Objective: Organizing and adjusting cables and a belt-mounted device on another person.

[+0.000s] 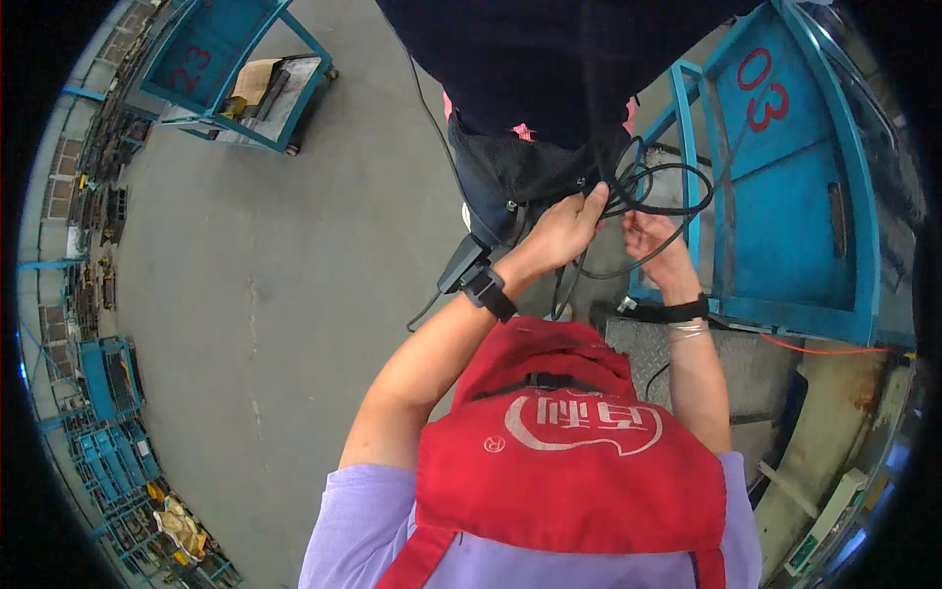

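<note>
My left hand (569, 231) is closed, thumb up, on a bundle of black cable (677, 209) coiled in loose loops. Beside it, my right hand (661, 253) has its palm turned up and its fingers curled in at the loops, with one strand crossing the hand. Just beyond my hands is a dark mesh bag (520, 177) with pink trim, against a person in dark clothing (559, 59). A black strapped device (486, 290) sits on my left wrist, with a cable running from it. Another black strap (667, 310) is around my right wrist.
A blue metal cart (805, 196) stands close on the right, with a metal step plate (648, 358) below. Another blue cart (235, 79) with parts on its shelf is at the far left. Racks (108, 373) line the left side. My red apron (569, 452) hangs in front.
</note>
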A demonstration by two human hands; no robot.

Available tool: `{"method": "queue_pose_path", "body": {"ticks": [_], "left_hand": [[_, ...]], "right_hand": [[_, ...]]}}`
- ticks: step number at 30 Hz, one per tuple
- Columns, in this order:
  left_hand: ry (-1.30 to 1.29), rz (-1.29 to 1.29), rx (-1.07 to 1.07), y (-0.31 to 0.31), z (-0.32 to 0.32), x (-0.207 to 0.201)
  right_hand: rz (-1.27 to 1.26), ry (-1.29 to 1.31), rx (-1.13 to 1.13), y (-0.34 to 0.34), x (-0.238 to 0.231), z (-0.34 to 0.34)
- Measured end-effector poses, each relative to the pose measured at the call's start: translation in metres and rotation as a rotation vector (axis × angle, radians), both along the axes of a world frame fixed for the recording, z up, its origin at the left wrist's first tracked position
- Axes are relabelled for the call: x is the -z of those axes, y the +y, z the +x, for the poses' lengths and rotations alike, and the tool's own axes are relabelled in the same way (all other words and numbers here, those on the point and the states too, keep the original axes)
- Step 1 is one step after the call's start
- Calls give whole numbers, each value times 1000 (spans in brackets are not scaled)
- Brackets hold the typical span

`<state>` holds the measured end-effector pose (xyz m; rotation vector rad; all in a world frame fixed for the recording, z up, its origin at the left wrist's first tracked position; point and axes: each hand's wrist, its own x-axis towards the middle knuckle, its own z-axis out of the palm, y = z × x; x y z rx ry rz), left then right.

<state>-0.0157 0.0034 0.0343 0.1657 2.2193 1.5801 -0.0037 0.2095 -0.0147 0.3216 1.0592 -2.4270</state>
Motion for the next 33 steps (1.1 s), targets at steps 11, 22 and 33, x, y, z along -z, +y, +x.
{"method": "queue_pose_path", "body": {"ticks": [11, 22, 33], "left_hand": [[-505, 647, 12, -24, -10, -11], [-568, 684, -56, -25, -13, -28], [-777, 880, 46, -32, -21, -13]], "right_hand": [[-106, 310, -224, -65, 8, -29], [-133, 257, -132, -65, -32, -31], [-30, 351, -263, -55, -12, -46]]}}
